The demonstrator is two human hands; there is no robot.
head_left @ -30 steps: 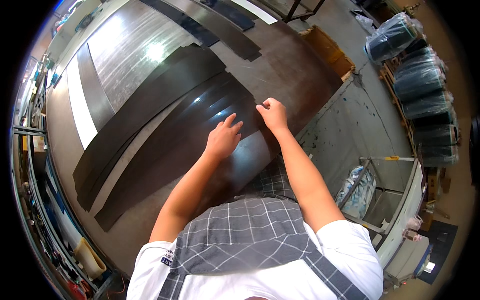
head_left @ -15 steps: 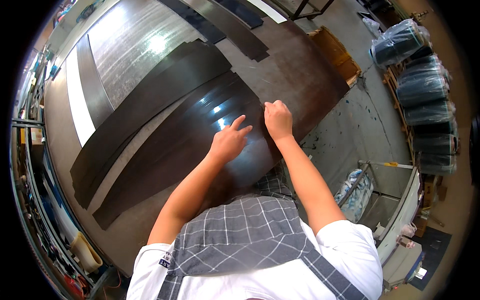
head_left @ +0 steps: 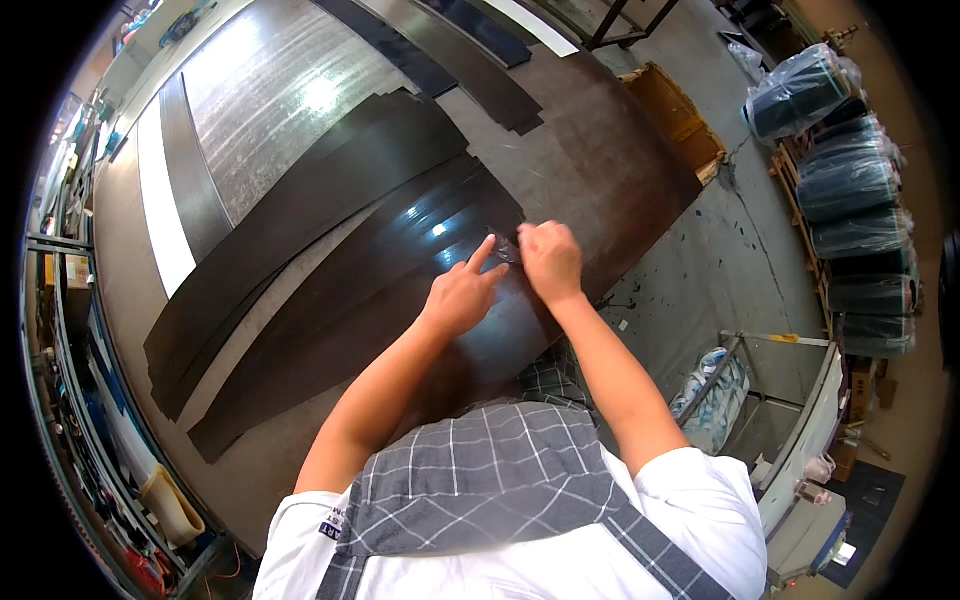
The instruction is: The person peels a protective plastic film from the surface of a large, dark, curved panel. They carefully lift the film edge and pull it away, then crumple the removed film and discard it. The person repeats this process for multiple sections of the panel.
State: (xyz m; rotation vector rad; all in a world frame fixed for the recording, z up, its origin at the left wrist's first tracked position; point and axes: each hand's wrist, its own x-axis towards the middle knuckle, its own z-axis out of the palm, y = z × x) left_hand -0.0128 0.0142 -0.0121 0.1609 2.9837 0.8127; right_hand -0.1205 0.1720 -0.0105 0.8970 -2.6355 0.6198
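Observation:
Long dark strips [head_left: 350, 285], glossy and fanned out, lie on the brown table [head_left: 600, 130] in front of me. My left hand [head_left: 463, 296] rests on their right end, index finger stretched out and the other fingers loosely apart. Just right of that fingertip, a crinkled bit of thin shiny film [head_left: 507, 250] stands up from the strips' surface. The fingers of my right hand [head_left: 551, 262] are pinched together at the film's edge; motion blurs them slightly. Beyond lies a second fan of matte dark strips [head_left: 330, 170].
More dark strips [head_left: 470, 60] and a white strip [head_left: 165, 205] lie farther back. Beyond the table's right edge are an open brown box [head_left: 675, 115], plastic-wrapped rolls [head_left: 850, 180] on a pallet and a metal-framed cart [head_left: 770, 380]. A rack [head_left: 75, 370] stands at left.
My right hand has moved slightly down and left, and crinkled film now shows between the hands. My left index finger has shifted a little toward the strips' right end.

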